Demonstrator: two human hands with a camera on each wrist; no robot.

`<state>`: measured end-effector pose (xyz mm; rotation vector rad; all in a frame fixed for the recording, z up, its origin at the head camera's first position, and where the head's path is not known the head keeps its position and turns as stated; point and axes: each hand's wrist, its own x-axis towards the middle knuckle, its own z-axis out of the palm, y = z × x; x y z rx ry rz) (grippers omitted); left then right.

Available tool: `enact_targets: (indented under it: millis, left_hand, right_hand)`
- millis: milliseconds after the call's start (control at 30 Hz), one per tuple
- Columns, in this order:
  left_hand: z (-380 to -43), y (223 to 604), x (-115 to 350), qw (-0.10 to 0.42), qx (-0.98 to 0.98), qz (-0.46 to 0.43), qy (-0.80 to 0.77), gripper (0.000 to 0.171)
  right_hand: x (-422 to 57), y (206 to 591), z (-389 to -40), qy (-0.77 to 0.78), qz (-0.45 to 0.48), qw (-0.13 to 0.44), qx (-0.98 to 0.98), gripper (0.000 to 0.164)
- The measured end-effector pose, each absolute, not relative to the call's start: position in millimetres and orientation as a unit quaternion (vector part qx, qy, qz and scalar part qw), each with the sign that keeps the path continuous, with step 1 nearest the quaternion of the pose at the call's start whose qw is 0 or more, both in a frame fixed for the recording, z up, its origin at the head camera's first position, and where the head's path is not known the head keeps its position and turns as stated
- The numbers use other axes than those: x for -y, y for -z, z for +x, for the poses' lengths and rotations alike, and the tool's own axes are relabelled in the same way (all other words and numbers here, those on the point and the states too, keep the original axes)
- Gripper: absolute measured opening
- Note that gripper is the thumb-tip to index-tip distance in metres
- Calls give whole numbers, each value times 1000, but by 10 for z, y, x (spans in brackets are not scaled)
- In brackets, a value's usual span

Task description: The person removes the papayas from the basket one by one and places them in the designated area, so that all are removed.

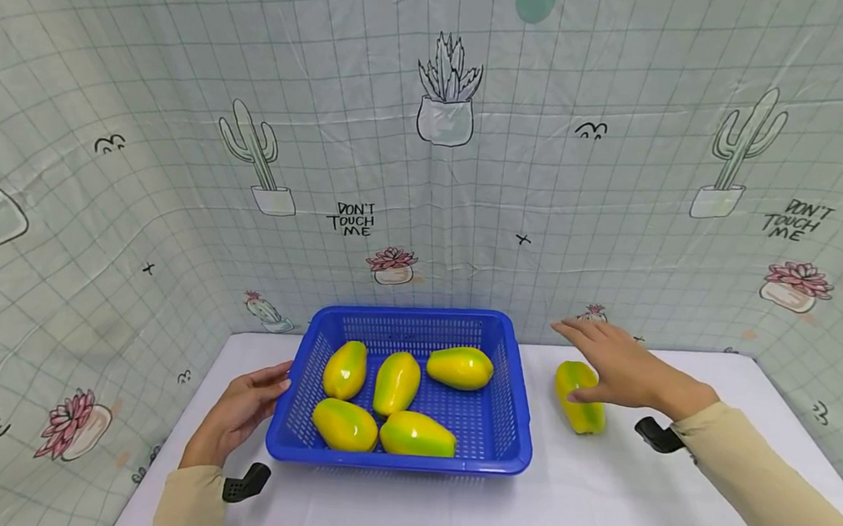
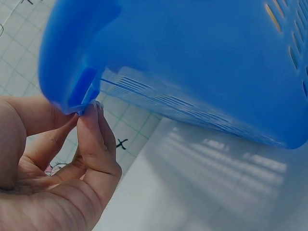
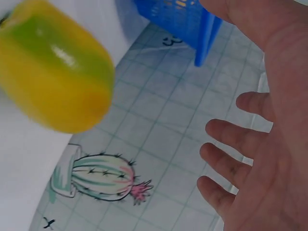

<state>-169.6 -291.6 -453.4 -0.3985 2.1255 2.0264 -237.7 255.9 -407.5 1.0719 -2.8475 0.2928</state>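
My left hand pinches the left rim of a blue plastic basket. In the left wrist view, thumb and fingers meet at the basket's edge. Several yellow-green papayas lie inside the basket. Another papaya rests on the table to the right of it. Just over that one hovers my right hand, its fingers spread and nothing in its grasp. The right wrist view has this papaya below the palm, apart from the fingers.
A white table carries the basket and the loose papaya. Behind it and at both sides hangs a grid-patterned cloth with cactus drawings, close to the table's back edge. A black wrist device sits at the left cuff.
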Motion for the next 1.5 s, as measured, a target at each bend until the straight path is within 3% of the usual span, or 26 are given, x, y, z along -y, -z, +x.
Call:
enact_targets:
  millis: [567,1500]
  left_hand:
    - [-1674,4560,2925,89,-712,-136,-684,55]
    - [-1686,4533,2896,83,-709,-142,-686,54]
  right_hand:
    - [-2011,3903,-2454,-61,412,48,908,95]
    - [-1225,3926,-2483,0,498,-34,867,94]
